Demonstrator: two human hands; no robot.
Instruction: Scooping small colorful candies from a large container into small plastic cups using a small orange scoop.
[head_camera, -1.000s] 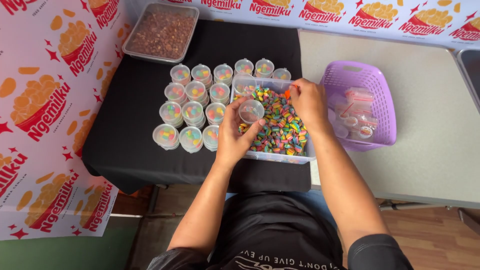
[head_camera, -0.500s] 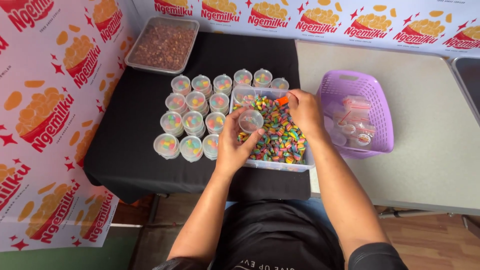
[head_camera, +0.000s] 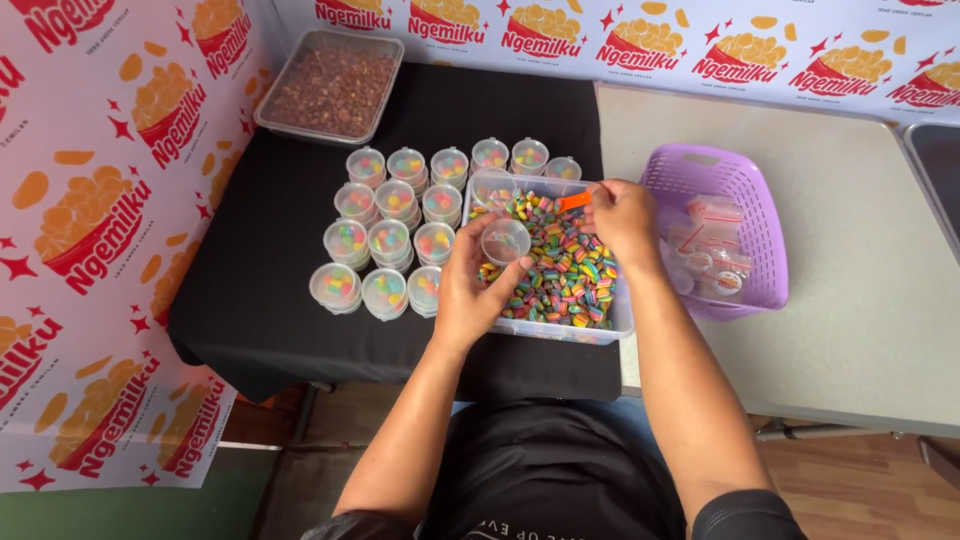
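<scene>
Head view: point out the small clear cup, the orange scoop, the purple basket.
small clear cup (head_camera: 505, 241), head view, on its open mouth.
orange scoop (head_camera: 575, 201), head view, middle of the orange piece.
purple basket (head_camera: 700, 160), head view, on its far rim.

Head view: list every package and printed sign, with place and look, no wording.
Printed banner: left and along the back, white with red lettering and orange snack pictures.
Small plastic bags: inside the purple basket, clear with red strips.
</scene>
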